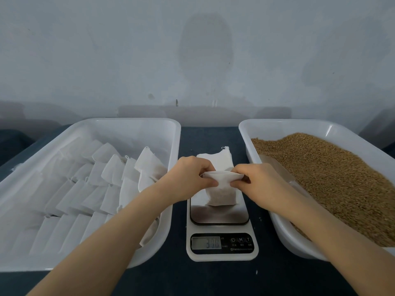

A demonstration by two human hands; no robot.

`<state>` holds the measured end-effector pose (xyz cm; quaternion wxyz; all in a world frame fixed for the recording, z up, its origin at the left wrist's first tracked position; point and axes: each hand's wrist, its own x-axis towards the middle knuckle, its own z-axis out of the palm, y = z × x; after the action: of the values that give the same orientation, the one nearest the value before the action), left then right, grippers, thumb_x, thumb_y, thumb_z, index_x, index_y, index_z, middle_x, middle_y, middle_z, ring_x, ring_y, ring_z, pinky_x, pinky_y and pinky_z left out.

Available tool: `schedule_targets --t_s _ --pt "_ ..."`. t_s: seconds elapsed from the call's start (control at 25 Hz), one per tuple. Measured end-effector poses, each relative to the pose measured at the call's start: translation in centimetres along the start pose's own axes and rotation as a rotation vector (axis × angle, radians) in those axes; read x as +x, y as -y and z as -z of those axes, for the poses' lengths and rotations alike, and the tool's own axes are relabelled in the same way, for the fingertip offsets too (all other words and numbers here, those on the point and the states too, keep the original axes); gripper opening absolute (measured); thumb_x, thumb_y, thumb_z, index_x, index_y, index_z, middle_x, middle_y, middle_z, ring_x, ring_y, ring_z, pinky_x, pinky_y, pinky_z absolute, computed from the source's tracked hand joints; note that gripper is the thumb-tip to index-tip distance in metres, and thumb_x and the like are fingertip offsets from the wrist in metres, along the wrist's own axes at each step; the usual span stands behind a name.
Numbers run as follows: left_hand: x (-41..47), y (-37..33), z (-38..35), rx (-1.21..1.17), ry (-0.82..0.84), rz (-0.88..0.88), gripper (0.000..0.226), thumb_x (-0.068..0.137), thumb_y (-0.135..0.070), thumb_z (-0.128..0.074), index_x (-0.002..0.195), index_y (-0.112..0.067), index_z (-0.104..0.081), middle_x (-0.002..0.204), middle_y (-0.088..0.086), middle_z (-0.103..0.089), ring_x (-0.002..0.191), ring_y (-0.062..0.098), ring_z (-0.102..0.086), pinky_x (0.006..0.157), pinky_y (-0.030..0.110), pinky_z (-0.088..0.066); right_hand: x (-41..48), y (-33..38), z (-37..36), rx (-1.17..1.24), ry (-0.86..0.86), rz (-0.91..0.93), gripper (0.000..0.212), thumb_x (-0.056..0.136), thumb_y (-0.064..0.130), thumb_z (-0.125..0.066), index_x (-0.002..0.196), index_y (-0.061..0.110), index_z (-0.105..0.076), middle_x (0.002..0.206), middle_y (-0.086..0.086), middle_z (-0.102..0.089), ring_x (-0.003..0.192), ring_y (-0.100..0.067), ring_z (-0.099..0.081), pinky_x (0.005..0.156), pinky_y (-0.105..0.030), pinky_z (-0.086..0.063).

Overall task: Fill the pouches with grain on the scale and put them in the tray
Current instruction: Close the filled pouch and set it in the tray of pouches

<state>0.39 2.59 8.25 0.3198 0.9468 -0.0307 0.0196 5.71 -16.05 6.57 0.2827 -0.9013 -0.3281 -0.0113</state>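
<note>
A small white pouch (221, 192) with grain showing through its lower half stands on the steel plate of the scale (220, 216). My left hand (189, 178) pinches the left side of its mouth and my right hand (259, 182) pinches the right side. The scale's display (206, 242) is lit, its digits blurred. Behind the scale lies a stack of flat white pouches (218, 159). The white tray (136, 124) on the left holds several rows of pouches (96, 184).
A white tub (284, 231) of brown grain (333, 174) sits on the right, with a clear scoop (277, 165) lying in it behind my right hand. Everything rests on a dark table (209, 135) against a pale wall.
</note>
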Motion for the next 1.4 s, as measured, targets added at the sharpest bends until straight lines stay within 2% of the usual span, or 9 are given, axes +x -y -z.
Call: schedule_targets --t_s 0.36,0.52,0.84,1.04,1.12,1.2,1.32,1.4 --pt "0.1 0.1 -0.1 0.015 0.008 0.003 0.009 0.086 -0.028 -0.069 0.082 -0.027 -0.061 0.068 -0.015 -0.056 0.059 0.004 -0.049 0.051 0.002 -0.036 0.0 0.1 0.0 0.011 0.005 0.012 0.002 0.086 0.017 -0.066 0.085 0.017 -0.067 0.063 0.014 -0.054 0.063 0.01 -0.052 0.059 -0.009 -0.039" --pt "0.1 0.2 -0.1 0.007 0.005 0.0 0.011 0.086 -0.028 -0.069 0.08 -0.029 -0.06 0.067 -0.015 -0.055 0.058 0.003 -0.048 0.053 0.002 -0.036 0.0 0.0 0.1 0.002 0.005 0.006 0.002 0.086 0.018 -0.066 0.087 0.018 -0.067 0.065 0.013 -0.055 0.061 0.005 -0.053 0.059 -0.01 -0.04" --pt "0.3 0.5 -0.2 0.008 0.001 -0.014 0.011 0.086 -0.028 -0.069 0.079 -0.028 -0.06 0.067 -0.015 -0.055 0.058 0.003 -0.048 0.052 0.002 -0.036 -0.2 0.2 0.2 0.018 0.017 -0.01 0.003 0.087 0.017 -0.065 0.088 0.017 -0.068 0.065 0.012 -0.056 0.064 0.009 -0.052 0.06 -0.009 -0.04" --pt "0.3 0.7 -0.3 -0.05 -0.051 -0.004 0.015 0.086 -0.034 -0.068 0.076 -0.031 -0.057 0.067 -0.012 -0.054 0.059 0.003 -0.048 0.052 0.008 -0.037 -0.2 0.7 0.9 0.061 -0.01 -0.056 0.01 0.086 0.021 -0.067 0.077 0.024 -0.065 0.054 0.015 -0.056 0.053 0.008 -0.051 0.053 -0.007 -0.038" --pt "0.4 0.7 -0.2 -0.2 -0.054 -0.008 0.015 0.083 -0.038 -0.071 0.09 -0.029 -0.061 0.079 -0.011 -0.063 0.071 0.002 -0.058 0.065 0.014 -0.045 -0.1 0.6 1.5 0.12 -0.052 -0.092 0.012 0.085 0.026 -0.067 0.074 0.031 -0.063 0.059 0.021 -0.061 0.054 0.004 -0.055 0.052 -0.012 -0.042" --pt "0.4 0.6 -0.1 -0.415 0.013 -0.028 0.031 0.08 -0.033 -0.075 0.107 -0.025 -0.062 0.098 -0.011 -0.07 0.091 0.003 -0.066 0.082 0.023 -0.053 -0.2 0.5 2.1 0.237 -0.095 -0.131 0.007 0.085 0.03 -0.067 0.078 0.032 -0.064 0.069 0.015 -0.069 0.064 -0.003 -0.064 0.063 -0.027 -0.05" --pt "0.4 0.3 0.0 -0.545 0.054 -0.065 0.028 0.082 -0.026 -0.074 0.108 -0.026 -0.065 0.099 -0.012 -0.073 0.094 0.003 -0.067 0.079 0.022 -0.054 -0.6 1.3 2.9 0.526 -0.107 -0.152 0.008 0.085 0.022 -0.067 0.084 0.029 -0.068 0.077 0.011 -0.073 0.071 -0.004 -0.069 0.069 -0.028 -0.053" --pt "0.5 -0.1 0.1 -0.63 0.052 -0.045 0.026 0.083 -0.028 -0.072 0.107 -0.021 -0.068 0.1 -0.005 -0.073 0.096 0.01 -0.068 0.08 0.026 -0.056 -0.9 1.9 3.3 0.744 -0.111 -0.183 0.012 0.087 0.014 -0.066 0.092 0.024 -0.069 0.086 0.005 -0.074 0.08 -0.012 -0.071 0.072 -0.029 -0.057"
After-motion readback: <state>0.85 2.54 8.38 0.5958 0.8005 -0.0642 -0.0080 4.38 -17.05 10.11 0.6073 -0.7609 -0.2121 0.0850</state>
